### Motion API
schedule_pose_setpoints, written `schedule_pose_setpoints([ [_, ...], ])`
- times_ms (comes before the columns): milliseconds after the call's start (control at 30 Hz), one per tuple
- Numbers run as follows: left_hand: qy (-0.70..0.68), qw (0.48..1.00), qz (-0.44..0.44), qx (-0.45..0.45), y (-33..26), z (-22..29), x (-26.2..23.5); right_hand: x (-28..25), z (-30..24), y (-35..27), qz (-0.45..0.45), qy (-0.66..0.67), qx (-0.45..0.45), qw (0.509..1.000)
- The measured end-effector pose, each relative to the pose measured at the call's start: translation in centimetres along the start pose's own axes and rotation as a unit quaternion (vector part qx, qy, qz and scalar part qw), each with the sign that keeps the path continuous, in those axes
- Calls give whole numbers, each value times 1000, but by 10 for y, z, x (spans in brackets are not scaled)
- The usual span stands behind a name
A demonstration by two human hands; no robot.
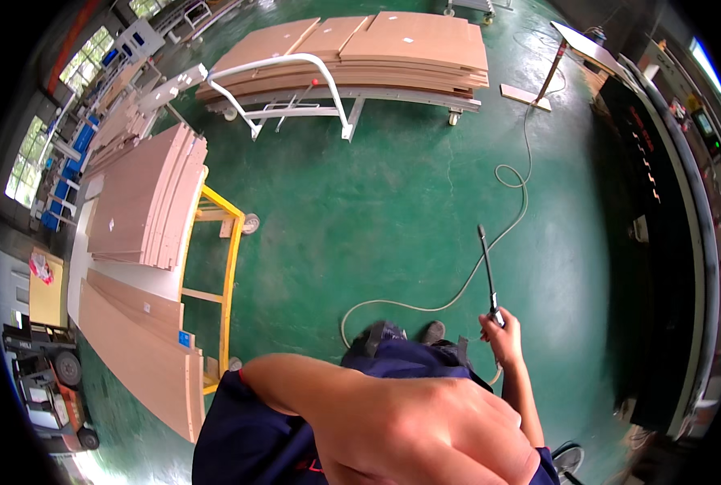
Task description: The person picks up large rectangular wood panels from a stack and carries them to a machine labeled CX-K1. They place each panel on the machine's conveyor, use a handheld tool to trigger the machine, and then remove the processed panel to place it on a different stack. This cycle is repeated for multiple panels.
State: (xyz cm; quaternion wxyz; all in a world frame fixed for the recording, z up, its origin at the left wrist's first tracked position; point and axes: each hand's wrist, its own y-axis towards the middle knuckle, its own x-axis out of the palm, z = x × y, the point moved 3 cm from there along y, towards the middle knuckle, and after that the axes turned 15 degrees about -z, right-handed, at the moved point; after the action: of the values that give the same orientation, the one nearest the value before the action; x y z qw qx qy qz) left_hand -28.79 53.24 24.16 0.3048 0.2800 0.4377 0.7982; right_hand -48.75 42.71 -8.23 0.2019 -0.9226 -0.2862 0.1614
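Note:
My right hand [504,338] is closed around the handle of an air blow gun [488,263], out to the right of my body. Its long thin dark nozzle points forward over the floor. A pale air hose [393,303] loops across the floor from the right-hand machine side, passes near my feet, and appears again below my right hand. My left hand [429,428] is raised very close to the camera, its back filling the lower middle of the view. The fingers of that hand are hidden, so whether it holds anything does not show.
A white-framed cart [348,117] carries stacked brown panels [413,40] ahead. On the left, a yellow-framed trolley [231,283] bears more panels [138,198]. A long dark machine [643,242] runs along the right. A forklift [49,388] stands at far left on the green floor [360,210].

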Motion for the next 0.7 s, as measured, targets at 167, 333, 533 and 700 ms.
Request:
schedule_pose_setpoints([
  [167, -2, 999, -11, -30, 43, -63, -111, -86, -71, 104, -15, 47, -5, 999],
  [333, 74, 991, -93, -68, 84, -120, -266, -143, -91, 223, 3, 59, 13, 998],
  [533, 64, 995, -81, -2, 141, -167, -435, -199, -161, 360, 61, 72, 28, 995],
  [700, 194, 959, -106, -179, 187, -208, -562, -243, -232, 460, 174, 179, -59, 967],
])
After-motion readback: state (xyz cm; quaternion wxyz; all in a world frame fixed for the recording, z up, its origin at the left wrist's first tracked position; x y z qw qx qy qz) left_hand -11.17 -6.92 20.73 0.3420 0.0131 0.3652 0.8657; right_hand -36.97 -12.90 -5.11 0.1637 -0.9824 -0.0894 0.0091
